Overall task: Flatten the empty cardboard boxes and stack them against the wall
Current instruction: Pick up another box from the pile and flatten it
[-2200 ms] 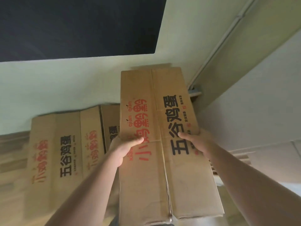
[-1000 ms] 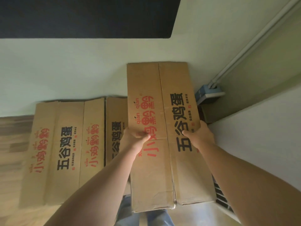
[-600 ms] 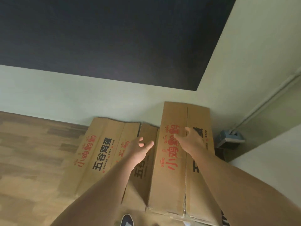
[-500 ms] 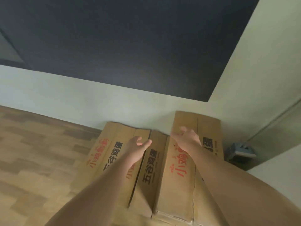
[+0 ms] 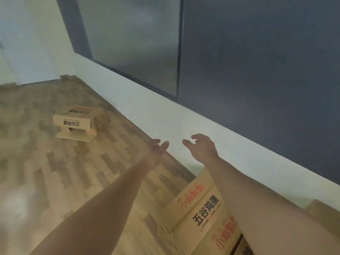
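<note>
Head view: a person's two bare forearms reach forward over a wood-patterned floor [image 5: 60, 173] beside a pale wall [image 5: 165, 124].
Left hand: the left hand [image 5: 157, 150] is empty, palm turned inward, fingers [image 5: 164, 145] apart and relaxed.
Right hand: the right hand [image 5: 201, 147] is empty too, fingers [image 5: 197, 137] loosely curled and apart, holding nothing.
Flattened boxes: the flattened boxes [image 5: 204, 210] with red and black printing lean at the wall's foot, low right, partly hidden by the right forearm.
Remaining box: one unflattened box [image 5: 79, 124] sits out on the floor, well apart from the hands and near the wall, an end flap lying open on the floor.
Risk, stack: the leaning boxes probably rest only on their bottom edges; on a smooth floor they could slide out and fall flat, since nothing is seen bracing them.
Risk, next box: the loose flap may catch or fold badly if the box is lifted by it.
Risk, footing: a slipped sheet near the feet would be a trip hazard.
Surface: floor of staggered light and darker brown planks, blurred by camera motion.
Room: pale lower wall, dark panel [image 5: 257, 70] above it, a greyer glassy pane [image 5: 132, 37] to its left; a far pale wall closes the corner.
</note>
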Tool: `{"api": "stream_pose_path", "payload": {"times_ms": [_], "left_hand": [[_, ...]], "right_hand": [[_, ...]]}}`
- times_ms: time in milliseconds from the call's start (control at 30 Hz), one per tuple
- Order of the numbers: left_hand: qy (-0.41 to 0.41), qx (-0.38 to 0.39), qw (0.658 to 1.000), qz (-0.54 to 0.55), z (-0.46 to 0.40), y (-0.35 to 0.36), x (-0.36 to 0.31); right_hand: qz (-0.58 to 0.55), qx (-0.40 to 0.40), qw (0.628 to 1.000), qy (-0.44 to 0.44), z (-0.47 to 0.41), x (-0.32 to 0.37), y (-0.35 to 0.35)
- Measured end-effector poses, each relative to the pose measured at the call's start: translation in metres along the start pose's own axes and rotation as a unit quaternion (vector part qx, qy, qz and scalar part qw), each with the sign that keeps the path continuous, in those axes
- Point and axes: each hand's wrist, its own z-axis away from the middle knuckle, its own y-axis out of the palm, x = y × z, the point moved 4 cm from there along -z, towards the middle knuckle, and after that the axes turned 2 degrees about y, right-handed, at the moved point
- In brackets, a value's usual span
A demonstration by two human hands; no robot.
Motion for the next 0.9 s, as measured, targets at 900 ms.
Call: {"api": "stream_pose_path", "payload": {"times_ms": [900], "left_hand": [[-0.071, -0.304, 0.948, -0.065, -0.315, -0.452, 0.107]], "right_hand": [[0.018, 0.221, 0.944, -0.244, -0.248, 0.424, 0.415]]}}
